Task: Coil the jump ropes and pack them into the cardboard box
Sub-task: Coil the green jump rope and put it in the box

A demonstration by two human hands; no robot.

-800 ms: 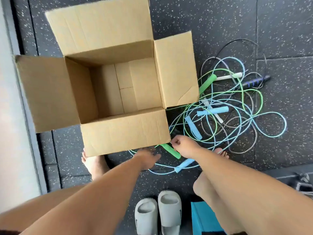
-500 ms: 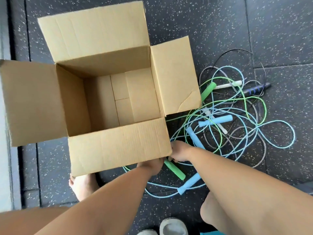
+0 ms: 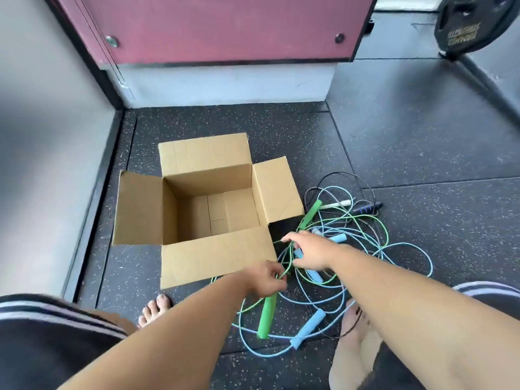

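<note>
my left hand (image 3: pixel 267 280) has its fingers curled round the green rope (image 3: pixel 289 261) just where the cord leaves its green handle (image 3: pixel 266 316), and the handle hangs down toward the floor (image 3: pixel 422 136). my right hand (image 3: pixel 309 251) is stretched out, fingers straight, over the cords just beside the box (image 3: pixel 213 257). it touches the loops but grips nothing that i can see.

the ropes lie in one tangle (image 3: pixel 363 237) on the floor to the right of the box, green and blue cords crossing each other. a blue handle (image 3: pixel 308 329) sits near my foot. the box stands open with its flaps out, and nothing is in it.

i judge this to be the very start: picking one rope out of the heap, with no coil made. next i need my right hand to close on the same green cord further along, then draw it free of the blue loops. if i pull hard the whole heap may come along, so i should lift the green strand over the others and follow it to the second green handle (image 3: pixel 311 211).
</note>
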